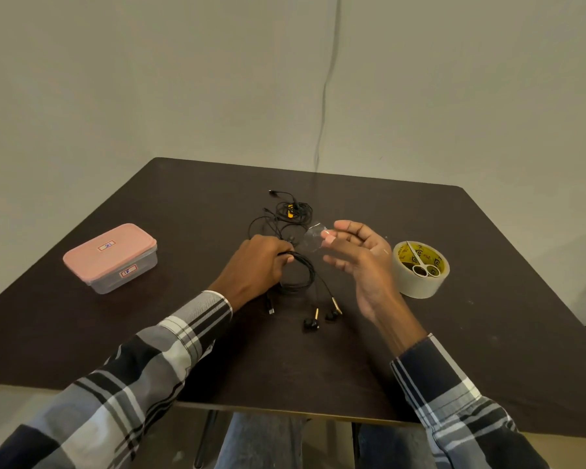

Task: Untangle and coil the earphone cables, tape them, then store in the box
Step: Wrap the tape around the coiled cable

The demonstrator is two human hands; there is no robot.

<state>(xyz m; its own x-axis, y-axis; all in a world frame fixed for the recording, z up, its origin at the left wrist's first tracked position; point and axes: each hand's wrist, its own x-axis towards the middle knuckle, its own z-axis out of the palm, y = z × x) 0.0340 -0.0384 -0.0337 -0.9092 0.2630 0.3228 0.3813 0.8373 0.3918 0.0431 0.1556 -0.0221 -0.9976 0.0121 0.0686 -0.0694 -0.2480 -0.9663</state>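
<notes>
left hand [256,262] gripped the coiled earphone cable [301,272], right hand [356,255] pinched a clear tape piece [315,235], box [110,257] stickers were too blurry to read

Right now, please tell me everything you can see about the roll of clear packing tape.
The wide roll of clear packing tape lies flat on the dark brown table, just right of the right hand, not touching it. Its film looks whitish; the inner core is yellow with black print. Small white-handled scissors rest across its hole.
</notes>
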